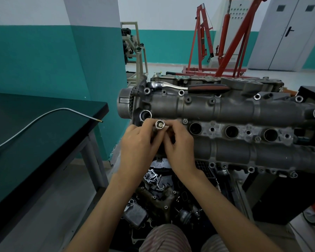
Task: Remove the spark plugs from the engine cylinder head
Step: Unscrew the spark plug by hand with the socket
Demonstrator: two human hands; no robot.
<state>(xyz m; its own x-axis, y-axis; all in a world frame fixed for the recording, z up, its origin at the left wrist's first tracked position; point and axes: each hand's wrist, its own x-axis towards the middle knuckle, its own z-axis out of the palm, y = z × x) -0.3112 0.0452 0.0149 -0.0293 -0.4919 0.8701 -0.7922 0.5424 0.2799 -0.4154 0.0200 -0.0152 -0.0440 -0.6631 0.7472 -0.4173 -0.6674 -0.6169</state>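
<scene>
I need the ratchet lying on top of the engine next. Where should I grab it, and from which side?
Grip the ratchet by its dark, red-striped handle, the thick part at the right end. It lies roughly level along the far edge of the engine, with the shiny head at the left. Come down from above with the right hand; that hand sits nearer the handle, which looks uncovered from above.

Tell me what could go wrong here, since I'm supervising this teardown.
Both hands, left hand and right hand, pinch the silver metal socket over a pile of loose engine parts; a slip could lose it there. The three open round plug wells could catch debris. The chrome ratchet with the black-and-red handle lies loose atop the grey metal cylinder head and may slide off.
</scene>
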